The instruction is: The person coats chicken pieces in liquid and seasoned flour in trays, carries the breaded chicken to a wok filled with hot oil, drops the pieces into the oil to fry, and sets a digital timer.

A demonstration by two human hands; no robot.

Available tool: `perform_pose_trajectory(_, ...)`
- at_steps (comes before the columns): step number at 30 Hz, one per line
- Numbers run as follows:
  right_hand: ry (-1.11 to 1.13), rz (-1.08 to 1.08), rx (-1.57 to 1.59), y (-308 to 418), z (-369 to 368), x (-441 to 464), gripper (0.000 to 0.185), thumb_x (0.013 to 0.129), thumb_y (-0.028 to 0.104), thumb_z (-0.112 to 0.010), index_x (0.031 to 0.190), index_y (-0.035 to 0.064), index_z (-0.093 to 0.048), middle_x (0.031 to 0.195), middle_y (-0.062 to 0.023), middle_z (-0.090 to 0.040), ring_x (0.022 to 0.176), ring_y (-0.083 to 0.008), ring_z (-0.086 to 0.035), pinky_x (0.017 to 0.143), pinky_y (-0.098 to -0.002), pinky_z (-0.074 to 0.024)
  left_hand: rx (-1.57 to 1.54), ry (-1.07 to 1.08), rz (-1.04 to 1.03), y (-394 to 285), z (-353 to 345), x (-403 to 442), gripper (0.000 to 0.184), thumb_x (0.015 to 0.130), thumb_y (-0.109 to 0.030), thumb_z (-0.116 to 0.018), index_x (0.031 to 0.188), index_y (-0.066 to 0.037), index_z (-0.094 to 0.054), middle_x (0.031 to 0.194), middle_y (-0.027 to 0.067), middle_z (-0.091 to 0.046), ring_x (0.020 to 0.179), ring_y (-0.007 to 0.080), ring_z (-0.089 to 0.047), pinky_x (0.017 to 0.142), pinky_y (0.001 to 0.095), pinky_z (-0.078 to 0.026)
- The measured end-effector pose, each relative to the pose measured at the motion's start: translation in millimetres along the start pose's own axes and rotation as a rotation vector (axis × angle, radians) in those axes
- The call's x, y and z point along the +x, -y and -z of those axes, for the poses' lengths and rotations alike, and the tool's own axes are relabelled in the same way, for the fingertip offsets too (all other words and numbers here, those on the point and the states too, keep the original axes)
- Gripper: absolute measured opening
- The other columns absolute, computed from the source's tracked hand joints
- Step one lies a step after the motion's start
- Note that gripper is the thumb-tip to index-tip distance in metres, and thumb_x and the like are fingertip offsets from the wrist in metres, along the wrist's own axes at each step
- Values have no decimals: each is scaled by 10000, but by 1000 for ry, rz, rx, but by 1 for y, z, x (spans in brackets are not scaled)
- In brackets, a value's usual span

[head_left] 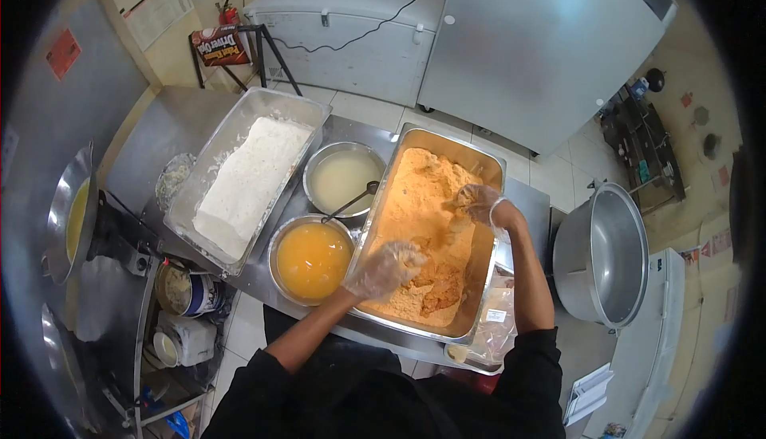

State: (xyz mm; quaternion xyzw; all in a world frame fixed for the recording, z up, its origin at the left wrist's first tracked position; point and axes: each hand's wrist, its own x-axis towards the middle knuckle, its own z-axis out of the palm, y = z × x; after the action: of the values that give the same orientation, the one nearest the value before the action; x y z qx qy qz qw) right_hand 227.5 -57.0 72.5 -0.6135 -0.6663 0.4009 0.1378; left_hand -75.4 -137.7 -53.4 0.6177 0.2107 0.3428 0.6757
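Note:
A deep steel pan (pixel 492 169) holds orange breading crumbs (pixel 423 192), with a darker coated piece (pixel 441 291) lying near its front end. My left hand (pixel 387 270), in a clear plastic glove dusted with crumbs, hovers over the pan's left side with its fingers stretched out. Over the right side is my right hand (pixel 481 204), gloved too, its fingers apart. A blurred streak of orange crumbs hangs in the air between the hands. I make out no piece held in either hand.
Left of the pan stand a bowl of orange liquid (pixel 313 259), a bowl of cloudy liquid (pixel 343 176) with a black ladle (pixel 351 201), and a tray of white flour (pixel 255 176). A large metal pot (pixel 600 255) stands right; a plastic bag (pixel 493 319) lies beside the pan.

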Motion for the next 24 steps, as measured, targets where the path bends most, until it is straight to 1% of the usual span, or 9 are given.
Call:
perform_pose_trajectory(4,-58,31,18,45,3,-6,268,825,44,-679,1072,-26,-601,743,-81,-600,659,-153,-554,596,-331,-480,368,-9,-90,-6,-22,-44,359,921,-199,-621,1252,-60,-610,1263,149,-609,1215,307,-545,1057,425,-442)
perform_pose_trajectory(6,-1,151,118,53,-1,0,252,836,46,-678,1069,-15,-606,727,-67,-590,654,-158,-558,584,-331,-475,898,36,-184,-25,-31,-53,366,933,-215,-600,1260,-52,-618,1311,165,-588,1251,323,-514,1098,435,-390)
perform_pose_trajectory(10,99,177,-21,134,-5,-10,252,855,48,-667,1097,3,-611,750,-62,-605,661,-150,-568,584,-329,-483,720,-139,-121,23,-44,-77,398,939,-201,-555,1311,-61,-589,1256,120,-624,1216,280,-546,1099,422,-385)
perform_pose_trajectory(12,103,237,-16,158,-17,-8,265,859,46,-667,1116,9,-617,779,-70,-617,666,-142,-572,587,-320,-491,992,-131,-290,7,-44,-76,426,924,-193,-568,1331,-68,-578,1239,114,-629,1204,275,-556,1087,414,-401)
perform_pose_trajectory(15,263,319,44,191,-38,6,352,875,132,-696,1199,24,-610,915,-128,-663,765,-200,-634,697,-341,-533,1012,-107,-289,9,-44,-74,406,937,-237,-575,1253,16,-600,1235,192,-623,1183,321,-571,1066,452,-430)
perform_pose_trajectory(16,292,458,-23,202,-48,12,400,878,179,-702,1235,32,-597,986,-147,-668,839,-237,-646,770,-355,-531,1584,-227,-512,13,-44,-76,390,941,-231,-562,1242,13,-600,1173,179,-642,1124,299,-605,1010,444,-476)
perform_pose_trajectory(18,328,601,-86,209,-70,30,450,881,225,-708,1271,39,-585,1057,-167,-672,913,-274,-659,843,-370,-529,2158,-349,-727,15,-43,-77,374,945,-225,-550,1232,10,-599,1111,166,-662,1064,277,-638,954,435,-522)
perform_pose_trajectory(20,255,732,-230,194,-109,60,441,866,239,-687,1254,47,-598,1085,-201,-656,970,-314,-638,896,-401,-494,1270,-215,-531,-14,-39,-70,379,952,-209,-534,1260,10,-565,943,123,-675,908,230,-672,801,380,-588)
perform_pose_trajectory(24,426,709,-244,224,-155,79,443,876,239,-693,1254,35,-589,1117,-187,-663,1021,-308,-636,923,-386,-492,1506,-69,-349,14,-40,-78,438,936,-179,-549,1327,11,-502,927,107,-661,835,213,-667,709,321,-597)
